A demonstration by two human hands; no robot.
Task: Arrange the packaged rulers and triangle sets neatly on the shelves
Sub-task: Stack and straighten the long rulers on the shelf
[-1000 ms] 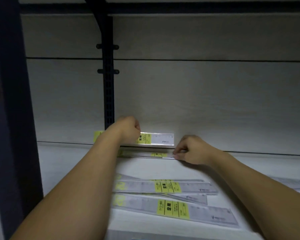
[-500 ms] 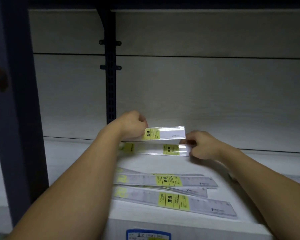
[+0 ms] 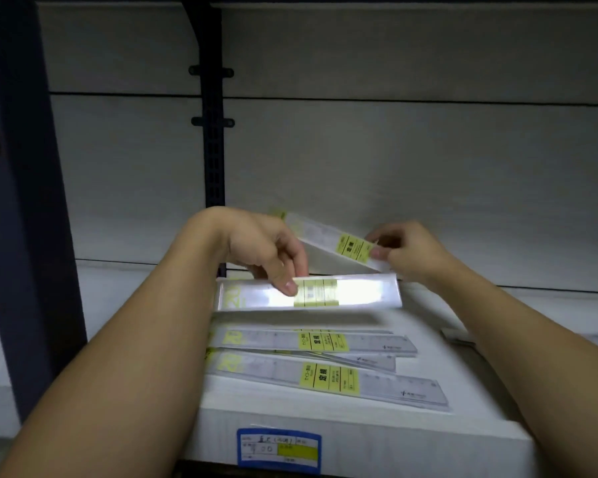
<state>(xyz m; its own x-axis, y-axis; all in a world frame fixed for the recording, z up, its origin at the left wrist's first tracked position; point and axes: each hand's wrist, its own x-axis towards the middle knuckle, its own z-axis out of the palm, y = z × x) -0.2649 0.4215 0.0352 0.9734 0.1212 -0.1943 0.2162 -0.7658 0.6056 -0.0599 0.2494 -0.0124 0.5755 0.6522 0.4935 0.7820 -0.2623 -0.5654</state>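
**Two sleeved rulers lifted above the stock box**

While both packets are off the pile, the clear plastic ruler in its glossy sleeve with a yellow-green label (image 3: 309,293) hangs level just above the white cardboard box (image 3: 359,432), held near its left-middle by the left hand (image 3: 263,250), whose thumb presses the front face with fingers curled behind. A second sleeved ruler with the same yellow label (image 3: 342,244) is tilted, its far end raised toward the pale back panel (image 3: 394,150); the right hand (image 3: 408,250) pinches its near end between fingertips. Each hand's grip is therefore closed on its own packet.

These packets look light, thin and stiff lengthwise, yet the film is shiny and probably slippery, so a pinch across the width near the label, or at both ends, seems safest; a one-end hold may let the strip droop or twist. Bending is the likely way to damage one.

Below, more sleeved rulers (image 3: 325,377) lie fanned and overlapping on the box lid, not yet squared up. The box sits on the white shelf board (image 3: 118,288), beside a dark blue upright post (image 3: 25,201); a black slotted bracket (image 3: 214,150) runs up the back.
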